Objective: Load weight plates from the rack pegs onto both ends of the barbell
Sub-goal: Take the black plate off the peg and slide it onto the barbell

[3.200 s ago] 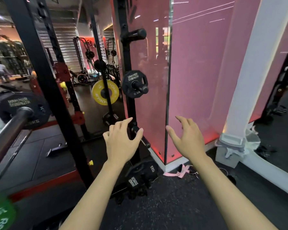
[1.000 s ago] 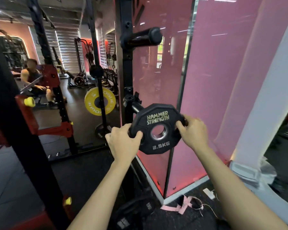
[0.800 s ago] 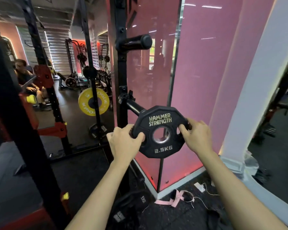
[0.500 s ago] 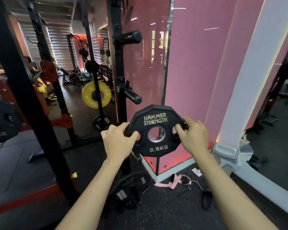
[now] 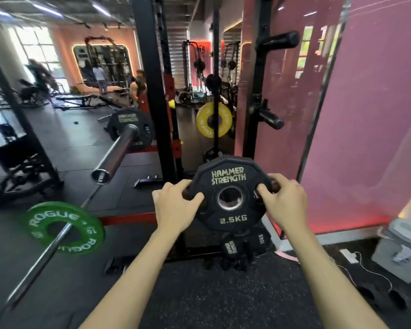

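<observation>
Both hands are clamped on a small black 2.5 kg Hammer Strength plate, held upright at chest front with its lettering facing the person. The left hand curls its fingers over the left rim, thumb pressed onto the face; the right hand does the same on the right rim. The plate is off the rack, clear of the lower storage peg and the upper peg on the black upright behind it.

It looks light for its kind, stiff, rubber-coated and grippy, so slipping seems unlikely; the flat-sided rim gives sure holds where the fingers already sit, away from the steel-lined centre hole that must stay free.

The barbell sleeve points toward the person, to the left of the plate and a little higher, its open end bare, with a larger black plate seated further up it. Between plate and sleeve end the air looks open, though a black rack post stands close beside the path. A green Rogue plate on a thin bar hangs lower left, and dark plates lie on the floor just below the hands, worth stepping round.
</observation>
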{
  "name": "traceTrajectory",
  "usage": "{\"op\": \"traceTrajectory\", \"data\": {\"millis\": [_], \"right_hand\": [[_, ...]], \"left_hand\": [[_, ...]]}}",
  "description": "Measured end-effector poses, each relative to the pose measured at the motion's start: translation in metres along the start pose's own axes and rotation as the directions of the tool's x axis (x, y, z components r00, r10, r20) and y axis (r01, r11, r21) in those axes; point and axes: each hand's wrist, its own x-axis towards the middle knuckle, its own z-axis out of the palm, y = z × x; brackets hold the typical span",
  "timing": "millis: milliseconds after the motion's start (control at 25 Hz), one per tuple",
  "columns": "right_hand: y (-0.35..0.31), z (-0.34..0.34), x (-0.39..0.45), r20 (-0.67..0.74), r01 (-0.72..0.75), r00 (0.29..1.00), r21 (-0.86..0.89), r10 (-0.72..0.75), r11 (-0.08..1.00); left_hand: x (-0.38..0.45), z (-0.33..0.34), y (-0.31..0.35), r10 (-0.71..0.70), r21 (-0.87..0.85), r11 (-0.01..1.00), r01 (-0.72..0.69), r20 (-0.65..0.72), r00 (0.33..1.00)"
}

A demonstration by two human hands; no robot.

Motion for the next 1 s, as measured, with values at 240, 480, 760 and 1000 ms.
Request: {"op": "traceTrajectory", "data": {"millis": [240, 480, 760, 1000], "right_hand": [[-0.128, 0.073, -0.043, 0.072, 0.064, 0.995, 0.128, -0.074, 0.99], [-0.234, 0.137, -0.088, 0.076, 0.104, 0.99, 0.157, -0.117, 0.982], [-0.263, 0.169, -0.077, 0.05, 0.081, 0.995, 0.123, -0.088, 0.989], [-0.254, 0.195, -0.038, 0.068, 0.077, 0.994, 0.054, -0.081, 0.996]], "left_hand": [[0.009, -0.125, -0.094, -0.045, 0.082, 0.995, 0.058, -0.151, 0.987], [0.03, -0.216, -0.183, -0.005, 0.105, 0.994, 0.024, -0.178, 0.984], [0.071, -0.218, -0.221, 0.004, 0.038, 0.999, 0.001, -0.139, 0.99], [0.102, -0.188, -0.224, -0.008, -0.019, 1.0, 0.005, -0.17, 0.986]]}}
